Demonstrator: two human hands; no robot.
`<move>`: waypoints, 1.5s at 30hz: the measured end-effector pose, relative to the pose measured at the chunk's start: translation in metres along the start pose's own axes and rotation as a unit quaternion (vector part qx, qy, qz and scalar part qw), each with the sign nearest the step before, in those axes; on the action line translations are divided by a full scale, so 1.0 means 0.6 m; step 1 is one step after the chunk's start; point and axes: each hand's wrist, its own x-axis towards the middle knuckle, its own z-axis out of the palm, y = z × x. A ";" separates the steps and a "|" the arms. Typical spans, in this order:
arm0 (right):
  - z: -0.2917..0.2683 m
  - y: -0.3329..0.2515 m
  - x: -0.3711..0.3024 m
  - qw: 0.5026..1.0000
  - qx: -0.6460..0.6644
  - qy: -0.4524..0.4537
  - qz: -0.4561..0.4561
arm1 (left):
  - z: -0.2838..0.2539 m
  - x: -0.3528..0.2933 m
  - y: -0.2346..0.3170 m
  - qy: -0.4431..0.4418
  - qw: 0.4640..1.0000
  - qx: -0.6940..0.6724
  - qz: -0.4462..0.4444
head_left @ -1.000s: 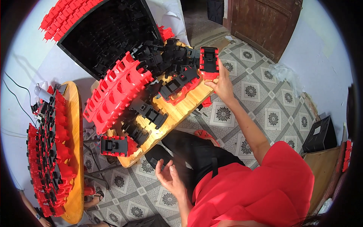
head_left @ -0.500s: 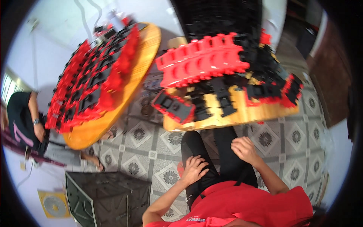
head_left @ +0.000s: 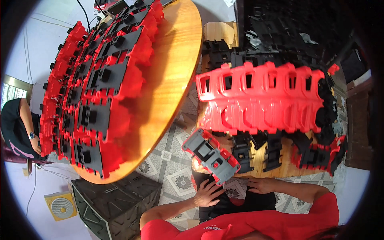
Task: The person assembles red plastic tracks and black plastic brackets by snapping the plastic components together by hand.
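Left hand (head_left: 209,193): fingers spread, resting on the dark-trousered left leg, nothing visible in it.
Right hand (head_left: 260,185): fingers loosely extended on the right leg, by the near edge of the table (head_left: 286,169); no part shows in it. A second ago it held up a red-and-black part; now both hands look free, so handling seems paused.
Nearest assembly (head_left: 212,157): red with a grey-black top, slanted at the table corner just beyond the left hand; contact with the fingertips is unclear.
Black plates (head_left: 273,152): beyond the right hand, in front of the shells.
Right-end assembly (head_left: 318,157): red and black, beyond and right of the right hand.
Red shells (head_left: 260,100): stacked beyond both hands, blocking reach to the dark parts (head_left: 276,36) behind.
Round table (head_left: 172,60): left of the left hand, looming larger as the view swung; it bears assembled rows (head_left: 94,116).
Co-worker's hand (head_left: 37,145): far left, beside those rows.
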 end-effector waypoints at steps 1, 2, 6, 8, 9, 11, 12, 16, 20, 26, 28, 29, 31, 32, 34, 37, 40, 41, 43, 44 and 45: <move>0.017 0.011 0.004 0.997 0.062 0.030 -0.018 | -0.011 0.011 0.002 -0.002 1.000 -0.005 -0.022; 0.021 0.012 0.003 0.990 0.126 0.061 -0.033 | -0.022 0.019 0.007 -0.006 0.999 -0.010 -0.043; -0.058 -0.039 0.007 0.985 0.158 -0.050 0.049 | -0.073 0.010 0.030 0.014 0.993 -0.053 -0.100; -0.093 -0.068 0.012 0.998 0.026 0.036 -0.049 | -0.108 -0.004 0.061 0.013 0.988 -0.071 -0.134; -0.110 -0.087 0.013 0.998 0.029 0.023 -0.054 | -0.127 -0.011 0.079 0.012 0.984 -0.074 -0.162; -0.143 -0.129 0.013 0.998 -0.042 0.023 -0.047 | -0.168 -0.026 0.115 0.010 0.975 -0.078 -0.209; -0.146 -0.143 0.009 0.998 -0.044 0.012 -0.050 | -0.183 -0.036 0.134 0.017 0.973 -0.084 -0.216; -0.137 -0.207 -0.006 0.996 -0.062 -0.031 -0.054 | -0.238 -0.088 0.214 0.044 0.956 -0.079 -0.279; -0.128 -0.277 0.002 0.983 -0.118 -0.141 0.009 | -0.283 -0.129 0.251 0.112 0.926 -0.054 -0.357; -0.176 -0.408 0.075 0.969 -0.006 0.038 0.244 | -0.406 -0.221 0.278 0.258 0.810 -0.010 -0.527; -0.219 -0.448 0.113 0.972 0.020 0.055 0.227 | -0.441 -0.249 0.265 0.332 0.766 -0.003 -0.550; -0.235 -0.459 0.128 0.965 0.037 0.084 0.244 | -0.457 -0.255 0.256 0.363 0.755 0.001 -0.546; -0.255 -0.470 0.149 0.969 0.049 0.081 0.229 | -0.485 -0.261 0.241 0.388 0.738 -0.053 -0.549; -0.261 -0.463 0.160 0.970 0.043 0.064 0.229 | -0.496 -0.266 0.234 0.388 0.729 -0.112 -0.553; -0.275 -0.455 0.192 0.979 0.025 0.021 0.199 | -0.499 -0.263 0.218 0.307 0.701 -0.180 -0.618; -0.305 -0.437 0.226 0.979 0.093 -0.073 0.163 | -0.499 -0.243 0.213 0.289 0.681 -0.180 -0.648; -0.335 -0.417 0.254 0.961 0.136 -0.134 0.200 | -0.518 -0.214 0.237 0.318 0.651 -0.198 -0.660; -0.353 -0.437 0.267 0.964 0.120 -0.144 0.186 | -0.513 -0.209 0.250 0.326 0.647 -0.208 -0.657; -0.395 -0.449 0.284 0.968 0.097 -0.162 0.166 | -0.512 -0.189 0.275 0.344 0.618 -0.214 -0.673; -0.407 -0.443 0.293 0.971 0.060 -0.171 0.157 | -0.508 -0.183 0.284 0.349 0.609 -0.217 -0.678; -0.415 -0.437 0.301 0.973 0.025 -0.176 0.149 | -0.503 -0.180 0.291 0.353 0.599 -0.215 -0.685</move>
